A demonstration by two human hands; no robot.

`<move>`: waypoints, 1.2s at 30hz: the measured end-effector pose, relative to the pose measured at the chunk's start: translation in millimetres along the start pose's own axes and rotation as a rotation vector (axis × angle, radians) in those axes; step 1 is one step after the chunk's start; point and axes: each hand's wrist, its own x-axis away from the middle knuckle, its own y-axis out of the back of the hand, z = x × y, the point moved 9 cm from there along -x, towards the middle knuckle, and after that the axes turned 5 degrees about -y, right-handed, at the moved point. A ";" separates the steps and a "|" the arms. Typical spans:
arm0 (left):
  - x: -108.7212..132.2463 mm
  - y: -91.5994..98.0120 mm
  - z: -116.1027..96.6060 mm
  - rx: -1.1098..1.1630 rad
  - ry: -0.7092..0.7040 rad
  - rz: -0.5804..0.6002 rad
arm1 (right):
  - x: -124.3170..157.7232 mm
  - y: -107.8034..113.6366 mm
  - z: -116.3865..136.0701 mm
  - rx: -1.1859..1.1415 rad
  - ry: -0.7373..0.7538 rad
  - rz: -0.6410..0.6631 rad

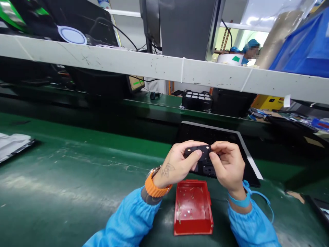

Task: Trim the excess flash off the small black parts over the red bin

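Note:
My left hand (180,161) is closed round a small black plastic part (205,151), thumb across its face. Two small pale squares show near the part's upper edge. Bent thumb and forefinger of my right hand (228,164) close in a pinch at the part's right end; whether something tiny is also between them I cannot tell. Beneath both hands lies a flat black panel (221,133) with a pale strip along its edges. Another dark piece (208,170) rests on the panel just below the held part. Nearer me stands a red bin (194,224) with several tiny bits inside.
The green workbench (77,185) carries a white-and-black panel (14,145) at the far left. A white shelf beam (159,67) crosses above the bench. Farther back are a black box with a gridded top (197,99) and a handheld scanner (154,95). A person (250,51) appears behind the shelf.

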 end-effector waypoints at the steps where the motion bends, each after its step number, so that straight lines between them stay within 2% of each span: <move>1: -0.1 1.7 -3.0 -0.029 -0.011 -0.004 | -1.9 0.4 -0.2 -0.030 -0.025 0.012; 4: -0.2 12.3 -11.6 -0.111 -0.040 -0.045 | -8.3 1.0 -2.6 -0.117 -0.131 0.118; 6: -0.1 23.7 -15.2 -0.153 -0.048 -0.102 | -8.7 -5.6 -6.4 -0.109 -0.219 0.283; 9: 0.1 38.9 -16.6 -0.184 -0.059 -0.181 | 9.7 -36.4 -16.7 0.068 -0.316 0.715; 12: -1.0 43.1 -11.6 -0.149 -0.049 -0.194 | 50.2 -75.1 -32.4 0.270 -0.338 1.180; 14: -1.9 41.2 -8.7 -0.119 -0.044 -0.177 | 74.7 -96.2 -43.4 0.373 -0.323 1.380; 16: -2.4 38.5 -7.7 -0.102 -0.045 -0.156 | 92.1 -112.3 -52.8 0.460 -0.289 1.496; 18: -2.8 36.0 -7.5 -0.093 -0.043 -0.135 | 102.8 -121.5 -60.1 0.535 -0.260 1.557; 21: -3.0 34.8 -7.3 -0.087 -0.037 -0.121 | 107.7 -123.1 -65.5 0.606 -0.239 1.582; 27: -3.3 37.5 -4.4 -0.074 -0.046 -0.143 | 104.2 -117.6 -62.9 0.527 -0.250 1.574; 36: -3.6 37.9 -2.7 -0.052 -0.032 -0.151 | 107.9 -118.5 -63.6 0.535 -0.239 1.593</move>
